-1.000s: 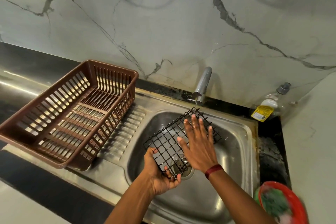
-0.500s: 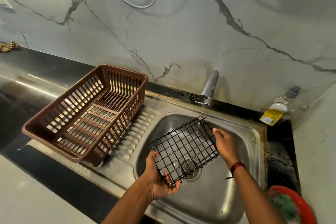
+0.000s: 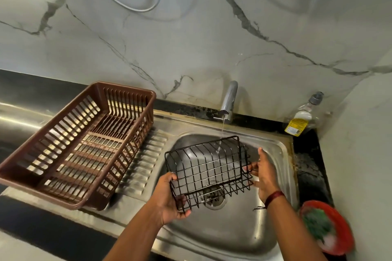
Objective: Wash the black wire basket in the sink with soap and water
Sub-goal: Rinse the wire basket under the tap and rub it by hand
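Now both hands, left hand (image 3: 169,199) and right hand (image 3: 264,172), grip the black wire basket (image 3: 209,170) under the silver tap (image 3: 228,101), getting rinsed, not yet finished.

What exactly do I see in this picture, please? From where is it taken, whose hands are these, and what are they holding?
No machine is here: a person wears a camera on the head, looking down at their own hands. The left hand grips the lower left corner of a black wire basket; the right hand holds its right side. They hold it over a steel sink, under a thin stream from the tap. A brown plastic dish rack stands on the drainboard at left. At right are a soap bottle and a red bowl with a green scrubber.
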{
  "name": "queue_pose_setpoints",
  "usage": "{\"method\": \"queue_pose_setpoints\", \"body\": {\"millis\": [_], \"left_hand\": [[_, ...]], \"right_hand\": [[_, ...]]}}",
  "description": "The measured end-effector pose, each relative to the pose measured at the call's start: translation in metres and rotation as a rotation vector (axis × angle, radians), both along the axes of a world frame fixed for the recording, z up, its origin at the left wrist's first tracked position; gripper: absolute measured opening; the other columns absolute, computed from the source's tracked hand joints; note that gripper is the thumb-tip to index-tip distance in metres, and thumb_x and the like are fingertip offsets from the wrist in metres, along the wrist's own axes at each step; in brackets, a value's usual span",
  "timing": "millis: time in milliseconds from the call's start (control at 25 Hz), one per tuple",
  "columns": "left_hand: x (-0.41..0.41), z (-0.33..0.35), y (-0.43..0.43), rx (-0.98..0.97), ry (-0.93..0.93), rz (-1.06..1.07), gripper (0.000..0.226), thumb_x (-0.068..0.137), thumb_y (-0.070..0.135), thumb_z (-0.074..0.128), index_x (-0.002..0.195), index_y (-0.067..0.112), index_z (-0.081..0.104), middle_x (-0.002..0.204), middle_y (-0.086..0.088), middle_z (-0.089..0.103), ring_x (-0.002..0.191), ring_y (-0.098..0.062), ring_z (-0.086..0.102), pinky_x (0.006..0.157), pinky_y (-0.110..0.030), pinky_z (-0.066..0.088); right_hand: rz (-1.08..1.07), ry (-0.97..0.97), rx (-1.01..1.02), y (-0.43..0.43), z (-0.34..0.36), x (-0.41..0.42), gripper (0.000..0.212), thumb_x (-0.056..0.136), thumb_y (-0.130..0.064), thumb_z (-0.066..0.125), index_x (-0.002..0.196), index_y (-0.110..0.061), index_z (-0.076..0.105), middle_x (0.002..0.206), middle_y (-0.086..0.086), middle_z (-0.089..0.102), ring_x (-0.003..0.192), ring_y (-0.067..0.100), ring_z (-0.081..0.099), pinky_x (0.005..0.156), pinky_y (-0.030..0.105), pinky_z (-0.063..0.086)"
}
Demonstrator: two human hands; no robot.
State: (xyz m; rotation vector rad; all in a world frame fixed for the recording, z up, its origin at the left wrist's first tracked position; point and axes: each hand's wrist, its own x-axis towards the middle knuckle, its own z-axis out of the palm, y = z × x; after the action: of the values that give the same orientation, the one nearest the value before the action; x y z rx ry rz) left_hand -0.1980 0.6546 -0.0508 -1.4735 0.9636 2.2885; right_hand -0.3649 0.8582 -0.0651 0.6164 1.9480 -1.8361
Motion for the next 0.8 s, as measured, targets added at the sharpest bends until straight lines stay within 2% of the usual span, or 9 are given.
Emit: {"method": "queue_pose_setpoints", "body": {"millis": [120, 200, 280, 360, 400, 480, 560, 680, 800], "left_hand": [[0.002, -0.005, -0.009, -0.003, 0.07, -0.014, 0.023, 0.067, 0.031, 0.054, 0.082, 0.013, 0.055, 0.067, -0.007, 0.051, 0.069, -0.024, 0.048, 0.075, -0.041, 0.043], [0.004, -0.008, -0.011, 0.0, 0.11, -0.023, 0.022, 0.065, 0.026, 0.055, 0.084, 0.014, 0.053, 0.066, -0.005, 0.051, 0.067, -0.023, 0.048, 0.077, -0.043, 0.043], [0.005, -0.011, -0.014, -0.013, 0.136, -0.042, 0.024, 0.064, 0.024, 0.057, 0.086, 0.015, 0.052, 0.067, -0.005, 0.052, 0.069, -0.023, 0.048, 0.081, -0.046, 0.043], [0.006, -0.014, -0.018, -0.025, 0.157, -0.065, 0.024, 0.064, 0.023, 0.058, 0.086, 0.015, 0.051, 0.066, -0.004, 0.055, 0.068, -0.023, 0.05, 0.079, -0.044, 0.043], [0.007, -0.015, -0.02, -0.028, 0.176, -0.072, 0.024, 0.064, 0.022, 0.059, 0.086, 0.016, 0.051, 0.065, -0.004, 0.056, 0.067, -0.023, 0.051, 0.078, -0.043, 0.042], [0.006, -0.017, -0.027, -0.045, 0.215, -0.087, 0.023, 0.064, 0.019, 0.061, 0.085, 0.017, 0.051, 0.066, -0.003, 0.059, 0.068, -0.022, 0.052, 0.076, -0.041, 0.039], [0.005, -0.019, -0.036, -0.072, 0.236, -0.136, 0.03, 0.062, 0.018, 0.065, 0.09, 0.015, 0.055, 0.078, -0.007, 0.065, 0.08, -0.025, 0.056, 0.082, -0.044, 0.038], [-0.003, -0.023, -0.05, -0.09, 0.265, -0.195, 0.056, 0.06, 0.01, 0.072, 0.114, 0.015, 0.061, 0.108, -0.016, 0.069, 0.101, -0.032, 0.057, 0.089, -0.048, 0.038], [-0.014, -0.028, -0.065, -0.078, 0.338, -0.184, 0.066, 0.067, -0.004, 0.065, 0.125, 0.028, 0.061, 0.103, -0.013, 0.073, 0.101, -0.032, 0.058, 0.092, -0.05, 0.041]], "right_hand": [[-0.109, 0.001, 0.024, 0.001, 0.002, 0.01, 0.044, 0.082, -0.06, 0.061, 0.081, -0.016, 0.062, 0.073, 0.004, 0.063, 0.084, 0.023, 0.058, 0.081, 0.044, 0.047], [-0.15, 0.03, 0.067, -0.001, 0.003, 0.017, 0.049, 0.079, -0.059, 0.065, 0.091, -0.011, 0.065, 0.08, 0.004, 0.065, 0.083, 0.024, 0.058, 0.083, 0.05, 0.05], [-0.125, 0.017, 0.077, -0.006, 0.005, 0.024, 0.048, 0.082, -0.057, 0.064, 0.102, -0.013, 0.065, 0.102, 0.007, 0.066, 0.099, 0.029, 0.06, 0.092, 0.057, 0.046], [-0.102, -0.03, 0.006, -0.013, 0.009, 0.031, 0.049, 0.087, -0.05, 0.061, 0.122, -0.015, 0.058, 0.124, 0.008, 0.058, 0.123, 0.033, 0.049, 0.098, 0.061, 0.041], [-0.103, -0.047, -0.054, -0.016, 0.011, 0.034, 0.05, 0.089, -0.047, 0.06, 0.128, -0.016, 0.055, 0.128, 0.006, 0.054, 0.126, 0.032, 0.046, 0.096, 0.06, 0.042], [-0.105, -0.049, -0.121, -0.017, 0.004, 0.037, 0.046, 0.089, -0.045, 0.059, 0.125, -0.016, 0.057, 0.128, 0.007, 0.057, 0.122, 0.031, 0.049, 0.084, 0.052, 0.047], [-0.095, -0.031, -0.131, -0.013, -0.012, 0.04, 0.042, 0.09, -0.044, 0.056, 0.122, -0.017, 0.059, 0.127, 0.011, 0.06, 0.119, 0.03, 0.054, 0.079, 0.045, 0.049], [-0.098, -0.013, -0.128, -0.004, -0.034, 0.043, 0.041, 0.093, -0.043, 0.053, 0.123, -0.017, 0.058, 0.13, 0.013, 0.059, 0.118, 0.027, 0.055, 0.083, 0.043, 0.05], [-0.057, 0.044, -0.158, 0.0, -0.03, 0.05, 0.031, 0.095, -0.035, 0.051, 0.111, -0.011, 0.062, 0.125, 0.017, 0.059, 0.119, 0.028, 0.054, 0.093, 0.045, 0.049]]}}
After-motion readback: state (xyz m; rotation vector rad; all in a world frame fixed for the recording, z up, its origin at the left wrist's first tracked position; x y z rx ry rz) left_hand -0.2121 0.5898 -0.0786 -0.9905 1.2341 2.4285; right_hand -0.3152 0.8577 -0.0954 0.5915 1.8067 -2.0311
